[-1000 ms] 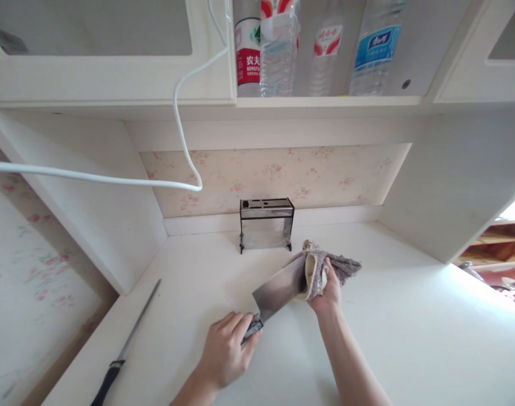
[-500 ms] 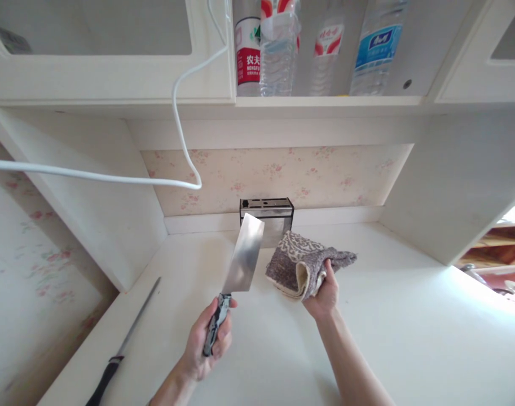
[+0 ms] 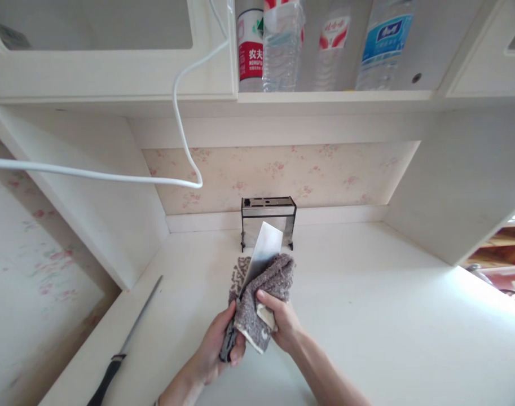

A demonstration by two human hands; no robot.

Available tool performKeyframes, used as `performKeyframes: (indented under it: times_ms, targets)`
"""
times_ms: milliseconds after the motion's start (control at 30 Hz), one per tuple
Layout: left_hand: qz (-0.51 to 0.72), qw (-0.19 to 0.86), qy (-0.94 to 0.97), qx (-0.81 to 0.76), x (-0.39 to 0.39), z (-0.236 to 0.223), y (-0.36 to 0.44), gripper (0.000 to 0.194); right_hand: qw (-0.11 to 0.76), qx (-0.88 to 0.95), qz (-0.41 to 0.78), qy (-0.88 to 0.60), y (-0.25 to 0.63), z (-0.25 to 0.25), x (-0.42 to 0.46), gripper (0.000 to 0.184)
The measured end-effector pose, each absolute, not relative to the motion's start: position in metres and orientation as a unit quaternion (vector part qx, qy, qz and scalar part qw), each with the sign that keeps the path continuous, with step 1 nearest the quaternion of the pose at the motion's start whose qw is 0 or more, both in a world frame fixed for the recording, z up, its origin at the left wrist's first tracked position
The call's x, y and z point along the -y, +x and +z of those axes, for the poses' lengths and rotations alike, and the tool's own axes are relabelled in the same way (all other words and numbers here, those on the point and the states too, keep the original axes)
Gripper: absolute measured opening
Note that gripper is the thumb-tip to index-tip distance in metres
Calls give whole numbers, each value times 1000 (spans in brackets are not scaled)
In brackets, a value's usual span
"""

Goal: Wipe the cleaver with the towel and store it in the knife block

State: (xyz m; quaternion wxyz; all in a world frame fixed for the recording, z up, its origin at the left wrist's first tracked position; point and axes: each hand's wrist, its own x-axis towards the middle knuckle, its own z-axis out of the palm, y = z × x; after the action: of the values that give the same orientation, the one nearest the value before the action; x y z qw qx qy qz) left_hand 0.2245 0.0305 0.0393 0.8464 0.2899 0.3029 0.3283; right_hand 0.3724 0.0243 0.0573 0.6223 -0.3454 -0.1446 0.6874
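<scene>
Cleaver (image 3: 265, 245) above bench (image 3: 367, 316), blade up, tilted slightly R, lower part in folded cloth (image 3: 263, 299), in front of knife block (image 3: 268, 217). L hand (image 3: 219, 344) comes from lower L, fingers closed round handle. R hand (image 3: 282, 321) reaches in from lower R, thumb on top, gripping cloth against blade. Sharpening rod (image 3: 130, 338) lies on bench, far L.

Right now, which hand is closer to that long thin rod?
The left hand: it grips the cleaver's handle, right of the rod. The right hand holds the cloth, farther right.
</scene>
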Motion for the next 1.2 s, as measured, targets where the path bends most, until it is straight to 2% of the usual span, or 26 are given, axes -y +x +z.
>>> performKeyframes:
  times_ms: [233,400,567,1067,1200]
  targets:
    - [312,831,351,-298,-25,42,230,54,643,203,625,-393,381,59,-29,41]
    - [317,864,266,-286,-32,41,231,46,649,221,609,-399,383,57,-32,39]
    - [311,866,260,-294,-36,44,230,50,657,236,591,-403,387,58,-34,37]
    - [243,880,301,-277,-44,51,214,53,672,232,552,-436,401,65,-36,51]
    - [232,884,302,-273,-45,53,208,48,671,219,554,-441,408,63,-38,52]
